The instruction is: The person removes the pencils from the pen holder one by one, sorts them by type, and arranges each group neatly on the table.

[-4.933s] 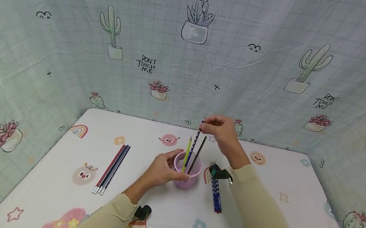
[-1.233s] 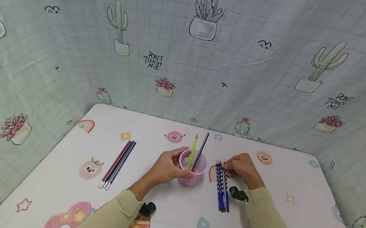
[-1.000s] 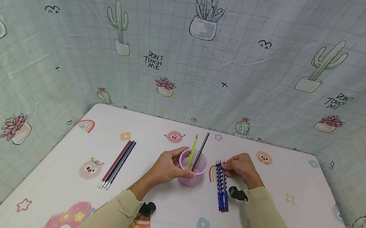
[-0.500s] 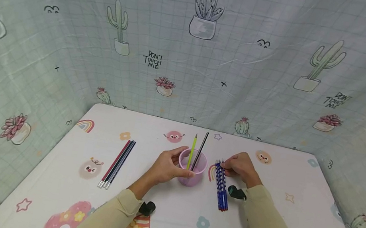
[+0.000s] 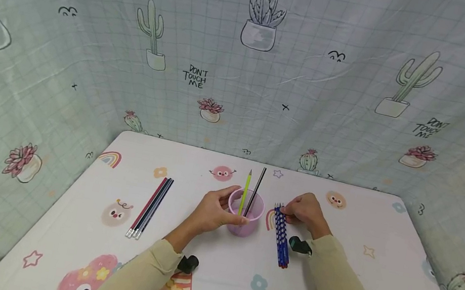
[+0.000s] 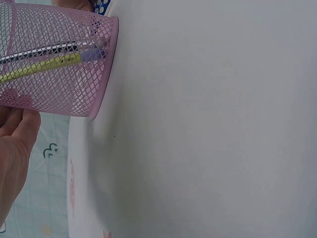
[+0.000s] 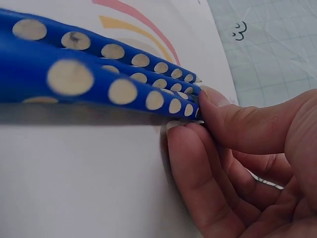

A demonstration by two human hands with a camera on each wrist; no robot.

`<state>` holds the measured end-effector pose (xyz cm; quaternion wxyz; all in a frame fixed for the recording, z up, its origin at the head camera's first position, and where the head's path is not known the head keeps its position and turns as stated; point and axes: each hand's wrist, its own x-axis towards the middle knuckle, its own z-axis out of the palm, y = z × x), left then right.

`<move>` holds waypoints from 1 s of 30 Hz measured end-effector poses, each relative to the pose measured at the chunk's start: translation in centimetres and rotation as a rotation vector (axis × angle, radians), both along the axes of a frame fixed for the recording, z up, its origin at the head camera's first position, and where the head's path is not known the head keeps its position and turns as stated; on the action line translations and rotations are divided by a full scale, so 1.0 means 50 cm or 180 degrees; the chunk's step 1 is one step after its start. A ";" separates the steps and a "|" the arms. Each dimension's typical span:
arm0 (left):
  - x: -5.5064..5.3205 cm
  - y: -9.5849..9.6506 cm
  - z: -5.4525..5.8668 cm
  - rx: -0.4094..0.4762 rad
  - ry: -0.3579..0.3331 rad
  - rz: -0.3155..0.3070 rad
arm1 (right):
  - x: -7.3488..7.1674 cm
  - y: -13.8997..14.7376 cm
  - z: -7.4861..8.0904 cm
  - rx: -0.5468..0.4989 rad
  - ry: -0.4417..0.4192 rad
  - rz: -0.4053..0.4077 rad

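Note:
My left hand (image 5: pixel 208 213) grips a pink mesh pencil cup (image 5: pixel 250 228), fingers round the far side and thumb across the near side. Inside the cup lean a yellow-green pencil (image 5: pixel 245 193), point up, and a black pencil with pale stripes (image 5: pixel 256 190). The left wrist view shows both through the mesh (image 6: pixel 74 96). To the right of the cup, my right hand (image 5: pixel 308 213) pinches the sharpened ends of several blue pencils with pale dots (image 5: pixel 281 238) between thumb and fingertips. Those pencils lie side by side on the table, partly covering each other (image 7: pixel 124 91).
Left of the cup lies a row of red and dark pencils (image 5: pixel 150 208) with pale ends toward me. The white table (image 5: pixel 227 288) has printed cartoon figures. A cactus-print cloth (image 5: pixel 290 77) hangs close behind its far edge.
Earlier my right hand held a blue dotted pencil upright at the cup; that hand is now down at the blue pencils. Over the last second the rightmost one has shifted left against the others.

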<state>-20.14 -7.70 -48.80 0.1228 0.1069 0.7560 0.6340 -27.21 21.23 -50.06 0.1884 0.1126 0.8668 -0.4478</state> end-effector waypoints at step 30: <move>0.002 0.002 -0.008 0.0042 0.0079 -0.0025 | 0.027 -0.020 0.007 -0.0037 0.0356 0.0049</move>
